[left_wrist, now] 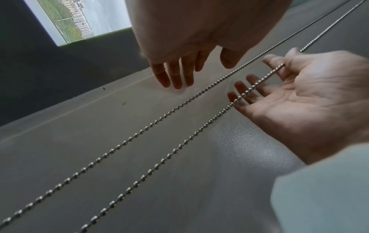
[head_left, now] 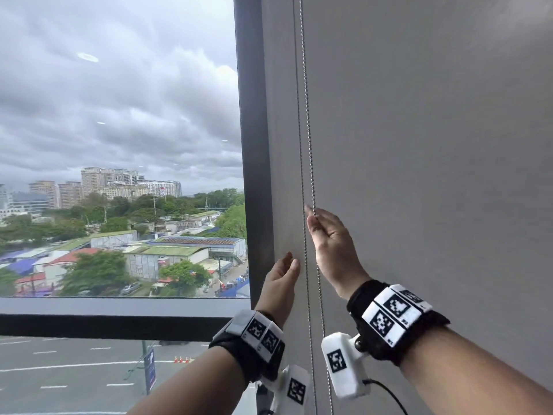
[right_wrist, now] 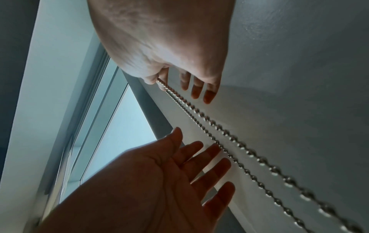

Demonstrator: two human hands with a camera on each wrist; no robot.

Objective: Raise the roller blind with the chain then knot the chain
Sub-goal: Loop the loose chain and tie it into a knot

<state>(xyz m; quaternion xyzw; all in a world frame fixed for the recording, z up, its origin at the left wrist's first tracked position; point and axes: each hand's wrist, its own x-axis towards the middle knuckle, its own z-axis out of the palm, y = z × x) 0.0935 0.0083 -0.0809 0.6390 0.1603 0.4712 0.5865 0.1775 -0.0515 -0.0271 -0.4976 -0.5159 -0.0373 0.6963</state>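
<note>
A grey roller blind [head_left: 419, 145] hangs down over the right part of the window. Its metal bead chain [head_left: 308, 130] falls in two strands in front of the blind's left edge. My right hand [head_left: 314, 223] is raised and pinches the nearer strand between thumb and forefinger, its other fingers straight. In the right wrist view the pinch [right_wrist: 159, 82] sits on the chain [right_wrist: 225, 133]. My left hand [head_left: 287, 265] is lower and left of the strands, fingers straight and holding nothing. In the left wrist view the left hand's fingertips [left_wrist: 175, 78] reach the blind beside the chain [left_wrist: 165, 115].
A dark vertical window frame [head_left: 254, 145] stands just left of the blind. Left of it is bare glass [head_left: 119, 115] with a city view, and a dark sill [head_left: 119, 322] runs below. Both chain strands continue down past my wrists.
</note>
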